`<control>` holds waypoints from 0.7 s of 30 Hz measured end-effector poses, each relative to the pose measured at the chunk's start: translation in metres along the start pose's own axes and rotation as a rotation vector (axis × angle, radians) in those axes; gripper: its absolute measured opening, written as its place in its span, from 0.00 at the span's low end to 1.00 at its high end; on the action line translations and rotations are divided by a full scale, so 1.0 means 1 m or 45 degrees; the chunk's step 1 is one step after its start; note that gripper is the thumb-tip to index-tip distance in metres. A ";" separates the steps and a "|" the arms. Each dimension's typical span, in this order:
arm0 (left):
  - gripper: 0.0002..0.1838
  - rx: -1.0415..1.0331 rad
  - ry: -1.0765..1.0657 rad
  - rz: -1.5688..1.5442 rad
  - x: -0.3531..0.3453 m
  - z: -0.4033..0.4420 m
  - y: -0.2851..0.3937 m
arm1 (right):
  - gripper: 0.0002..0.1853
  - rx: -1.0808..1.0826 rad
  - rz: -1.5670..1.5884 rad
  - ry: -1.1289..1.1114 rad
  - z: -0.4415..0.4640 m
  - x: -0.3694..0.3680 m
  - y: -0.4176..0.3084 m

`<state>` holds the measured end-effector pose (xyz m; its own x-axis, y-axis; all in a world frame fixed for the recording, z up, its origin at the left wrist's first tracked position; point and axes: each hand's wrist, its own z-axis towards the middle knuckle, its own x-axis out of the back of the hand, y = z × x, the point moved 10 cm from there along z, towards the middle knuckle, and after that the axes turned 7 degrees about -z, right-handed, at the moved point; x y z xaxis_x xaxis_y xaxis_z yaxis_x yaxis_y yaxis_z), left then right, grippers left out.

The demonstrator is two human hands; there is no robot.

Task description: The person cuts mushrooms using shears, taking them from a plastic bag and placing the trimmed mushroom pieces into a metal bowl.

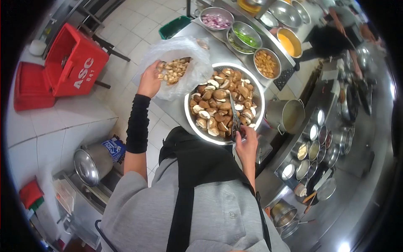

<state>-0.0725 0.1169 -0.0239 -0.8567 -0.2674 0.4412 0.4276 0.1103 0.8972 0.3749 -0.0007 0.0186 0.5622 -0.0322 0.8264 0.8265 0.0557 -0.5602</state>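
Note:
A white-rimmed colander [188, 111] full of brown mushrooms [222, 94], several of them cut, stands in front of me on a metal table. My right hand [247, 143] is closed at the colander's near rim on black-handled scissors [234, 115], whose blades point away over the mushrooms. To the left lies a clear plastic bag [197, 59], its mouth open, with small pale-brown mushroom pieces [174, 70] inside. My left hand [149, 80] grips the left edge of the bag; its fingertips are partly hidden by the bag and pieces.
Beyond the colander stand bowls of chopped onion [216, 20], green vegetables [245, 38] and orange-brown cubes [265, 63]. A large pot [287, 115] sits to the right, before a counter of small containers. A red box [77, 63] is at left. Another person [331, 42] works at far right.

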 end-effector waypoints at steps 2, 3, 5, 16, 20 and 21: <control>0.33 -0.014 -0.014 0.050 -0.009 0.008 -0.008 | 0.16 -0.038 -0.079 -0.022 0.002 -0.012 -0.003; 0.32 -0.032 -0.057 0.104 -0.018 0.014 -0.011 | 0.16 -0.048 -0.124 -0.015 0.003 -0.013 -0.005; 0.30 -0.005 -0.202 0.182 -0.044 0.029 -0.020 | 0.16 -0.055 -0.245 0.012 0.006 -0.011 -0.010; 0.24 -0.157 -0.375 0.399 -0.117 0.098 0.042 | 0.11 -0.486 0.525 -0.091 -0.008 0.008 0.049; 0.26 -0.265 -0.214 0.380 -0.107 0.111 0.049 | 0.11 -0.535 0.738 -0.037 -0.014 0.006 0.064; 0.24 -0.205 -0.332 0.414 -0.109 0.102 0.053 | 0.11 -0.552 0.752 -0.008 -0.015 0.007 0.066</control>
<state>0.0146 0.2494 -0.0222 -0.7054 0.0087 0.7087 0.7087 -0.0073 0.7055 0.4340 -0.0121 -0.0137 0.9185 -0.1133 0.3788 0.3229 -0.3383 -0.8839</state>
